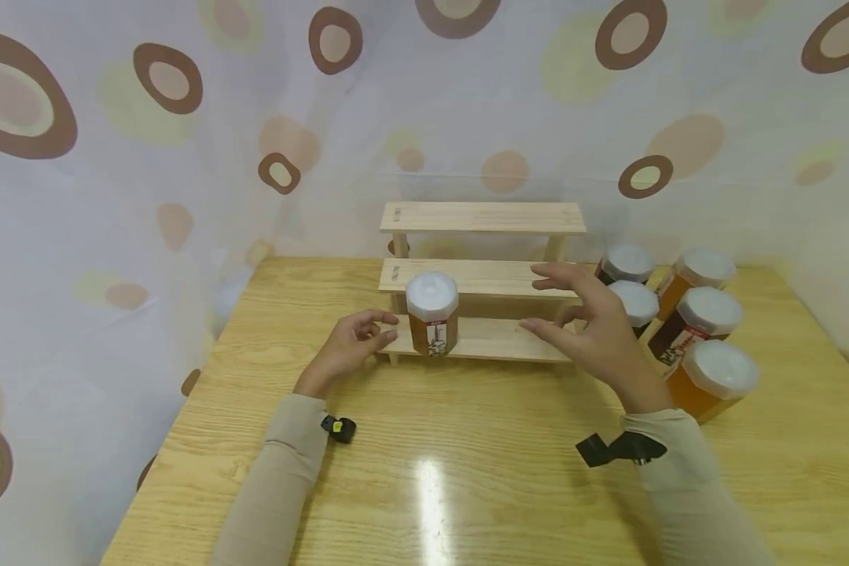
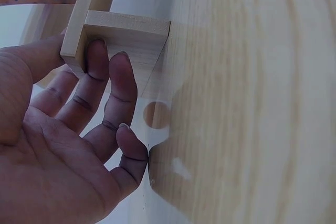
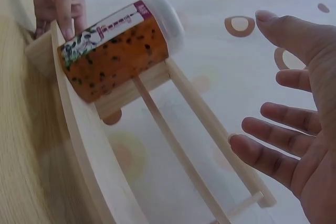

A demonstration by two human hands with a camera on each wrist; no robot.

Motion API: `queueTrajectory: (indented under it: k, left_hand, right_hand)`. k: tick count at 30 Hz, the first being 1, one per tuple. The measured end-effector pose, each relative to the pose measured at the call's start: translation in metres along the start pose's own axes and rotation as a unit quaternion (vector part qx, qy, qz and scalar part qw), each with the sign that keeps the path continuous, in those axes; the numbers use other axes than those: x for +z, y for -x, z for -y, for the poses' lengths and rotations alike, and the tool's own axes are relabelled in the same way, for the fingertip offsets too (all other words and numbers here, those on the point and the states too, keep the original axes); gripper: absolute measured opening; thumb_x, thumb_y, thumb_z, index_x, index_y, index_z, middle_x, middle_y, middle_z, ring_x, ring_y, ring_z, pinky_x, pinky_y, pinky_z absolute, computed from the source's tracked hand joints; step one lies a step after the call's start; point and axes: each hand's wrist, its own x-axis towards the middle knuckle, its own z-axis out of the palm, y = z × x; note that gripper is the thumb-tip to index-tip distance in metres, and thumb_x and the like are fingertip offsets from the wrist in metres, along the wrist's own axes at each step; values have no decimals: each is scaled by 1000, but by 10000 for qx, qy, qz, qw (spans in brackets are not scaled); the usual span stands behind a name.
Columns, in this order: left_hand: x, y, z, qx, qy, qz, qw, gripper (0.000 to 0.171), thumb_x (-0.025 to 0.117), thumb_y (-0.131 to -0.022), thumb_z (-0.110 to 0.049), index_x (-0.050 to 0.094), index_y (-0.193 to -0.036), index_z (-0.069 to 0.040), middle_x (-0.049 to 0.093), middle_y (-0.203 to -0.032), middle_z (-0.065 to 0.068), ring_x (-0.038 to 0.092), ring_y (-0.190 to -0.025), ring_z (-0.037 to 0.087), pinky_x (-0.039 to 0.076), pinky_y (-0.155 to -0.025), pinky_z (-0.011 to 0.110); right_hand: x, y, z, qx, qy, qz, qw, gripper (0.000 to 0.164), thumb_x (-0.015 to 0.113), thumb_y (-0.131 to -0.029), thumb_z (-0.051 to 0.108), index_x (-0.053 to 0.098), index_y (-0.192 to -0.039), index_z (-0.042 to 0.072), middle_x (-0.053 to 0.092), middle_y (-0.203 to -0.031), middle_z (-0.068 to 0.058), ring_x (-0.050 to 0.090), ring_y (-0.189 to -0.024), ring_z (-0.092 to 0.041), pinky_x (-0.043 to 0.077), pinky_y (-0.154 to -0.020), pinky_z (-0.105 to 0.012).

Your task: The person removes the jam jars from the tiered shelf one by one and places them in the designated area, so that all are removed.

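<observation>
A three-tier wooden shelf (image 1: 481, 277) stands on the table against the patterned backdrop. On the left part of its lowest board sits an upright jar (image 1: 433, 314) with a white lid; the right wrist view shows dark specks in its orange contents. My left hand (image 1: 357, 344) grips the left end of that board, its thumb and fingers on opposite faces of the wood (image 2: 79, 30). Over the right end of the shelf hovers my right hand (image 1: 583, 322), thumb and fingers spread apart, holding nothing. Seen from the right wrist, its fingers (image 3: 273, 158) are loosely extended.
Several white-lidded jars crowd the table right of the shelf, among them an orange one (image 1: 714, 377) and a dark one with a red label (image 1: 693, 322). They stand close to my right wrist. The wooden table (image 1: 368, 487) reaches the backdrop (image 1: 467, 102).
</observation>
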Motion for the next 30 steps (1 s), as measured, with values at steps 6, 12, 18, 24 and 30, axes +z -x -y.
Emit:
queueTrajectory:
  k: [6, 12, 18, 24, 30]
  left_hand:
    - [0, -9, 22, -104, -45, -66, 9999, 32, 66, -104, -15, 64, -132, 0, 58, -89, 11, 47, -71, 19, 41, -66, 31]
    - [1, -8, 25, -53, 8, -90, 9999, 33, 69, -103, -23, 66, -131, -6, 57, -88, 7, 46, -71, 18, 41, -66, 31]
    - [-1, -8, 24, 36, -48, -160, 9999, 30, 69, -102, -23, 68, -127, -7, 56, -85, 7, 48, -71, 18, 42, -66, 31]
    - [-1, -9, 23, 94, 11, -105, 9999, 31, 69, -102, -20, 67, -129, -4, 56, -83, 6, 47, -69, 17, 41, -65, 29]
    - [0, -8, 20, 117, 2, -42, 9999, 30, 67, -103, -16, 66, -129, -2, 57, -81, 5, 45, -64, 14, 40, -62, 29]
  right_hand:
    - [17, -13, 6, 24, -263, 28, 9996, 73, 84, -75, -17, 60, -140, 3, 60, -137, -9, 63, -117, -24, 55, -63, -21]
    - [33, -25, 12, 114, -460, 80, 9988, 68, 85, -78, -11, 62, -140, 6, 61, -136, -7, 62, -117, -30, 56, -66, -22]
    - [49, -38, 15, -5, -602, 173, 9980, 68, 86, -78, -9, 60, -139, 3, 60, -137, -12, 61, -119, -32, 57, -63, -25]
    - [61, -47, 16, -82, -685, 294, 9972, 67, 87, -79, -6, 60, -140, 5, 59, -138, -9, 60, -120, -36, 58, -63, -29]
    - [68, -49, 13, -98, -600, 400, 9974, 62, 87, -81, -3, 62, -137, 3, 57, -141, -12, 59, -119, -38, 59, -65, -31]
